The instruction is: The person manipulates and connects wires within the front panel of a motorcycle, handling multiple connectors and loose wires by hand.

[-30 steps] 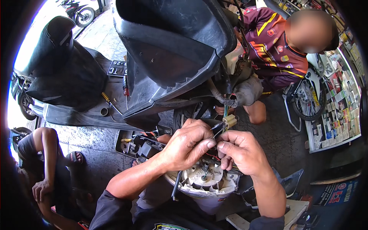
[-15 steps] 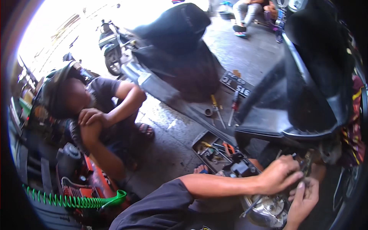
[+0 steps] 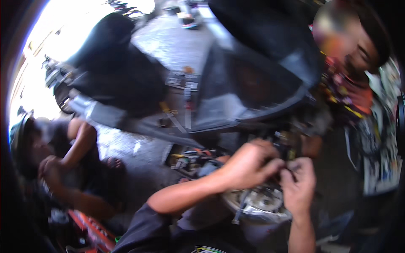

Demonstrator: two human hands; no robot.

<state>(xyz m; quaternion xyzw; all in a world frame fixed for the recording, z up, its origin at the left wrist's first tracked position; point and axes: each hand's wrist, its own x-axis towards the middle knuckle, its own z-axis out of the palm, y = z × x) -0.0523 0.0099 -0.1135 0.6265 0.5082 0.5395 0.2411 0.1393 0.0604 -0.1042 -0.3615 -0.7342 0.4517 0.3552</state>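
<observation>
My left hand (image 3: 249, 166) reaches in from the lower left, its fingers curled together in a pinch. Facing it, my right hand (image 3: 298, 183) has thumb and fingers closed, their tips almost touching the left ones. Between them is something small and dark, too blurred to name. Just beyond the fingertips are dark and yellowish parts (image 3: 287, 148) under the scooter body. A round metal engine part (image 3: 263, 201) lies directly below my hands, with a thin rod-like tool (image 3: 239, 208) leaning at its left side.
A black scooter body (image 3: 253, 97) spans the space ahead. Left of my hands sits an open tool tray (image 3: 185, 160); two screwdrivers (image 3: 188, 110) lie beyond it. One person (image 3: 80, 147) crouches at left, another (image 3: 350, 90) is close at right. A red machine (image 3: 90, 227) stands lower left.
The view has swung right, so the scene shifts left and a second person shows at right. My hands stay close together, fingers still pinched above the engine part.
</observation>
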